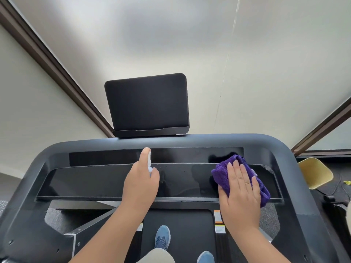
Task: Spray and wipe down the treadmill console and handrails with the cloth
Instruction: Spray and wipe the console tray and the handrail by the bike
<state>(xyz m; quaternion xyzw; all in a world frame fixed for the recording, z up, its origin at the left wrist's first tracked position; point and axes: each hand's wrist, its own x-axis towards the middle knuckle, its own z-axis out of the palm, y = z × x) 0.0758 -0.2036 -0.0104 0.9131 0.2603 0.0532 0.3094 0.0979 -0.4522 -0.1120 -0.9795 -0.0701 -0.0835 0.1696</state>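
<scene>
Indoor exercise room, likely a home or small gym. Treadmill (284,149) fills the near view: dark console panel (95,183), tablet stand (147,103) at the far edge, belt (180,221) below. Plain pale walls with dark trim (57,67); speckled carpet (269,217); yellow chair (315,172) at right.

Plush purple cloth (241,179) on glossy black console panel (95,180); matt grey plastic frame (284,149).

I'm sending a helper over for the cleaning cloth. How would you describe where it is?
Find the treadmill's glossy black console panel below the upright dark screen. Near its right end, the right hand presses flat on the folded cloth. It is the only purple, fuzzy thing there; the left hand holds a small white spray bottle.
</scene>
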